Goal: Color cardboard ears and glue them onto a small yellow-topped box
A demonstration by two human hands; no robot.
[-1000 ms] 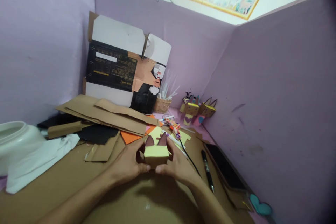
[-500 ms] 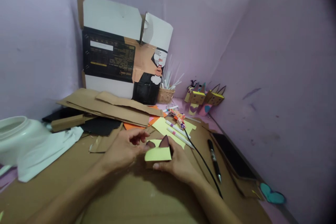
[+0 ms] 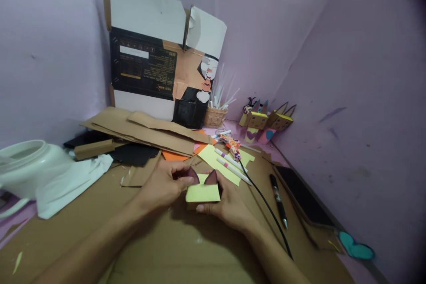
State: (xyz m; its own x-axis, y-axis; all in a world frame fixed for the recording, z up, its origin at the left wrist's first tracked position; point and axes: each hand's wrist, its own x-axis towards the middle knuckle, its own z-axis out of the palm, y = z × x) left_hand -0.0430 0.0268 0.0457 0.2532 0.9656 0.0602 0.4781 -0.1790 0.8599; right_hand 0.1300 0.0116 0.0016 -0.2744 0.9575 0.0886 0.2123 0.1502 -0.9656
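A small cardboard box (image 3: 202, 193) with a light yellow-green paper top sits between my hands. Two dark brown pointed paper ears stand up from it, a left ear (image 3: 193, 175) and a right ear (image 3: 211, 177). My right hand (image 3: 229, 202) wraps the box's right side, thumb on its lower front edge. With thumb and fingers pinched, my left hand (image 3: 169, 182) holds the left ear at its outer edge. The far side of the box is hidden.
Behind lie two white markers (image 3: 233, 169) on yellow paper, a cloth-wrapped glue gun (image 3: 229, 143) with a black cable, and stacked cardboard strips (image 3: 149, 131). A pen (image 3: 278, 202) and a black phone (image 3: 302, 195) are rightward. A white pot (image 3: 36, 164) stands left; eared cardboard figures (image 3: 258, 122) stand behind.
My left hand has closed onto the left ear, which now stands more upright. My right hand keeps its hold on the box. The view has shifted slightly.
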